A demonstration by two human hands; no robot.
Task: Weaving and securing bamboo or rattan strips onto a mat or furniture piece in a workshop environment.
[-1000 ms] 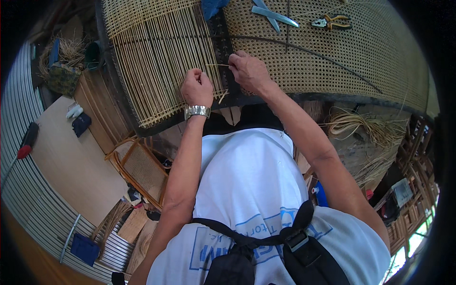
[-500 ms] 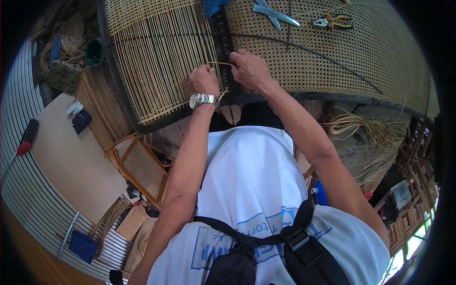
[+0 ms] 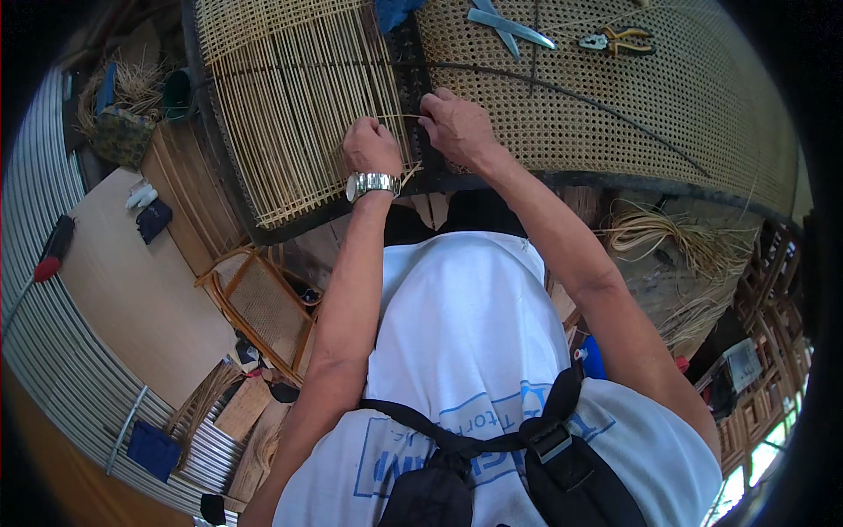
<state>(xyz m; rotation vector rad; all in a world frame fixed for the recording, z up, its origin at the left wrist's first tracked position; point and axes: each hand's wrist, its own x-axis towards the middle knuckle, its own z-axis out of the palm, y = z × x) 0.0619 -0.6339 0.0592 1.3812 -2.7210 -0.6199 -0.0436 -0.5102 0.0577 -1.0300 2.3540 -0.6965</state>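
Note:
A thin cane strand [image 3: 399, 116] is stretched between my two hands, just above the dark bar of a framed panel. My left hand [image 3: 372, 147], with a metal watch at the wrist, is curled closed on the strand's left end over half-woven cane strands [image 3: 285, 132]. Those strands run lengthwise, with close weaving at the far end. My right hand [image 3: 458, 129] pinches the strand's other end, at the near edge of a finished open-mesh cane panel [image 3: 571, 123]. The fingertips of both hands are partly hidden.
Pliers [image 3: 616, 41] with yellow-and-black handles and crossed metal blades [image 3: 509, 32] lie on the mesh, near a blue cloth [image 3: 397, 12]. Bundled cane [image 3: 667, 233] is at the right. A rattan-framed piece [image 3: 263, 307] and a pale board [image 3: 145, 272] are at the left.
My left hand has shifted slightly left and away from me, and more of the strand shows between the hands. My right hand has moved slightly left.

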